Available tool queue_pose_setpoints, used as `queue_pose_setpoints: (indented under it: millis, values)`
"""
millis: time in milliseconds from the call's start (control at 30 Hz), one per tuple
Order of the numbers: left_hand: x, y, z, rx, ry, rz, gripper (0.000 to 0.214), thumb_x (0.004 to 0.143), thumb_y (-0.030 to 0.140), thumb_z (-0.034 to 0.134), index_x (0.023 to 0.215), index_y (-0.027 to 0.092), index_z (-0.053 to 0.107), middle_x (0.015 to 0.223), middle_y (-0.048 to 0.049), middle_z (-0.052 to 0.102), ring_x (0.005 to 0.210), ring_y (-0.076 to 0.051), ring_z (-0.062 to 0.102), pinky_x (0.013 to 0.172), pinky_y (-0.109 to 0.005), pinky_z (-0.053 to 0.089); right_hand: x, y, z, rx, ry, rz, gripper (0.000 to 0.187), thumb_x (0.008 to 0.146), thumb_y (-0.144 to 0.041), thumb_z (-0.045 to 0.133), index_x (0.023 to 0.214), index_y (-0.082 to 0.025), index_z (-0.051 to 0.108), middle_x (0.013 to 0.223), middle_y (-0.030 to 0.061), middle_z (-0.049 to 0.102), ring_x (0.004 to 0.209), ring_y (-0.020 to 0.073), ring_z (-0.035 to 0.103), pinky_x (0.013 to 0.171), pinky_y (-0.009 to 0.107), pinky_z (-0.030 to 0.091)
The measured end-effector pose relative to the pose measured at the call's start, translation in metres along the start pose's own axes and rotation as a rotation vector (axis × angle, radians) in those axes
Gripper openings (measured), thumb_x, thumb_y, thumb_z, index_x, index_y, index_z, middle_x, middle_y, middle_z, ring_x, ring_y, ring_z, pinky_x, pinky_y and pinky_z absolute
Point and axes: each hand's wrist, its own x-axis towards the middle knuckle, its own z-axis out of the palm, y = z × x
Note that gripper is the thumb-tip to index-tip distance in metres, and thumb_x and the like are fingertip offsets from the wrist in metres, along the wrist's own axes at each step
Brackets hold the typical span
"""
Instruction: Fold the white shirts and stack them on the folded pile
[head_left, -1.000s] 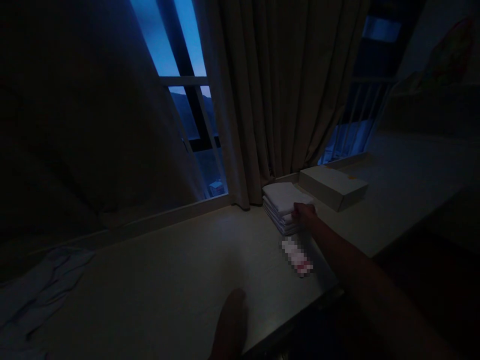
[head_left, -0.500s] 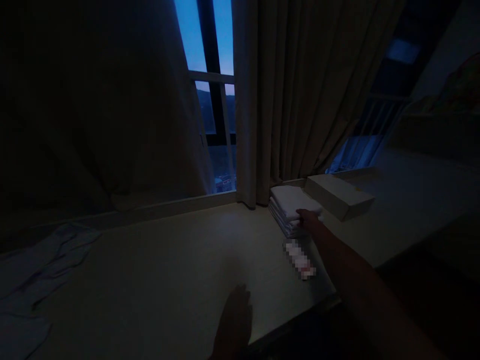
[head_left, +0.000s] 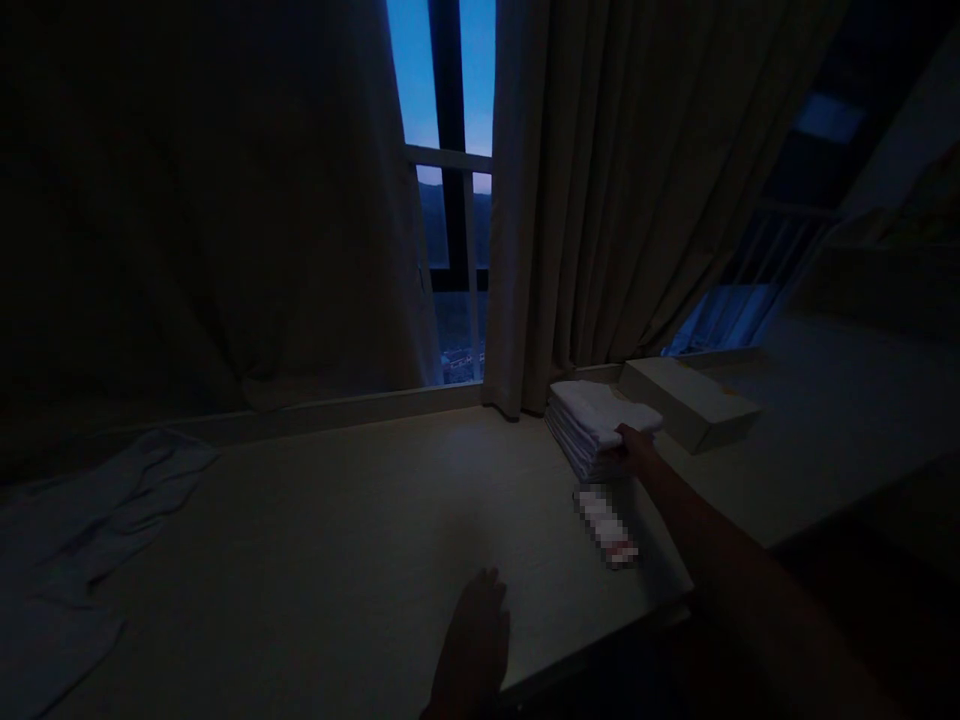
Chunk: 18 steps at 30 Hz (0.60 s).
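A stack of folded white cloths (head_left: 589,425) sits on the pale ledge (head_left: 337,540), close to the curtain. My right hand (head_left: 636,446) is closed on the near right edge of the stack, thumb on top; how many layers it pinches I cannot tell in the dim light. The cloth's edge bulges a little around my fingers. Lower down, my left hand (head_left: 476,625) has its fingers stretched out over the ledge near its front edge and holds nothing. Just in front of the stack lies a small blurred-out item (head_left: 606,525), pale with a reddish end.
Behind the stack to the right is a pale flat box (head_left: 690,400). Crumpled light cloth (head_left: 112,520) spreads over the ledge at the left. Long curtains (head_left: 600,200) hang in front of a barred window (head_left: 454,220). The ledge drops off into darkness along its front.
The view has shifted slightly, so the scene sits farther right. At my right hand the top cloth's edge is a bit more raised and rumpled. My left hand stays about where it was.
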Motion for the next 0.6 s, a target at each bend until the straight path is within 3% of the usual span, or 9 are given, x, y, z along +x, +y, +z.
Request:
queue_pose_setpoints:
  millis: [100, 167, 233, 300, 367, 467, 533, 600]
  values:
    - [-0.001, -0.001, 0.002, -0.012, 0.011, 0.008, 0.039, 0.09, 0.027, 0.047, 0.127, 0.023, 0.057, 0.14, -0.0057, 0.053, 0.13, -0.023, 0.047, 0.102, -0.042, 0.048, -0.005, 0.006, -0.004, -0.172, 0.025, -0.068, 0.026, 0.081, -0.03, 0.063, 0.099, -0.013, 0.055, 0.071, 0.0034, 0.061, 0.066, 0.0189, 0.062, 0.058, 0.031, 0.055]
    - [-0.001, -0.001, 0.004, -0.017, 0.017, 0.014, 0.04, 0.09, 0.028, 0.047, 0.129, 0.023, 0.056, 0.141, -0.0058, 0.052, 0.131, -0.023, 0.046, 0.103, -0.042, 0.047, -0.011, 0.009, -0.007, -0.292, 0.054, -0.143, 0.04, 0.081, -0.04, 0.062, 0.103, -0.008, 0.057, 0.08, 0.012, 0.065, 0.077, 0.0255, 0.064, 0.065, 0.038, 0.055]
    - [-0.002, -0.001, 0.004, -0.022, 0.019, 0.003, 0.041, 0.09, 0.027, 0.046, 0.129, 0.023, 0.056, 0.141, -0.0057, 0.052, 0.131, -0.023, 0.047, 0.103, -0.041, 0.047, -0.02, 0.011, -0.01, -0.403, 0.104, -0.255, 0.055, 0.081, -0.046, 0.061, 0.113, -0.002, 0.054, 0.1, 0.0229, 0.063, 0.1, 0.0328, 0.06, 0.079, 0.044, 0.052]
    - [-0.001, -0.001, 0.004, -0.017, 0.014, -0.014, 0.04, 0.09, 0.027, 0.045, 0.128, 0.023, 0.057, 0.14, -0.0056, 0.053, 0.13, -0.022, 0.048, 0.102, -0.04, 0.048, -0.028, 0.015, -0.012, -0.506, 0.146, -0.407, 0.064, 0.083, -0.047, 0.057, 0.127, -0.002, 0.047, 0.127, 0.0278, 0.051, 0.124, 0.0356, 0.044, 0.098, 0.047, 0.04]
    - [-0.001, -0.001, 0.004, -0.007, 0.003, -0.016, 0.039, 0.09, 0.027, 0.044, 0.125, 0.023, 0.059, 0.139, -0.0055, 0.054, 0.129, -0.023, 0.05, 0.101, -0.04, 0.048, -0.035, 0.022, -0.013, -0.726, 0.105, -0.655, 0.062, 0.089, -0.047, 0.048, 0.138, -0.009, 0.04, 0.145, 0.0232, 0.036, 0.137, 0.0344, 0.026, 0.109, 0.05, 0.024]
    - [-0.001, -0.001, 0.006, -0.008, -0.008, -0.006, 0.038, 0.09, 0.027, 0.044, 0.125, 0.023, 0.059, 0.139, -0.0056, 0.054, 0.129, -0.023, 0.049, 0.102, -0.042, 0.047, -0.041, 0.042, -0.009, -1.096, -0.079, -0.952, 0.051, 0.093, -0.043, 0.038, 0.14, -0.023, 0.043, 0.15, 0.0119, 0.034, 0.141, 0.0322, 0.018, 0.111, 0.055, 0.013]
    - [-0.002, -0.001, 0.007, -0.012, -0.004, -0.01, 0.039, 0.09, 0.027, 0.043, 0.126, 0.023, 0.059, 0.14, -0.0055, 0.053, 0.129, -0.023, 0.049, 0.102, -0.042, 0.047, -0.041, 0.055, -0.004, -1.29, -0.15, -0.984, 0.049, 0.094, -0.038, 0.035, 0.141, -0.026, 0.042, 0.151, 0.0092, 0.034, 0.141, 0.0324, 0.018, 0.11, 0.056, 0.014]
    - [-0.003, -0.001, 0.008, 0.002, 0.008, -0.01, 0.039, 0.091, 0.028, 0.044, 0.127, 0.023, 0.058, 0.141, -0.0056, 0.052, 0.13, -0.023, 0.048, 0.101, -0.042, 0.048, -0.039, 0.063, 0.002, -1.475, -0.138, -0.984, 0.051, 0.096, -0.033, 0.03, 0.146, -0.026, 0.034, 0.154, 0.01, 0.029, 0.142, 0.0334, 0.018, 0.109, 0.057, 0.017]
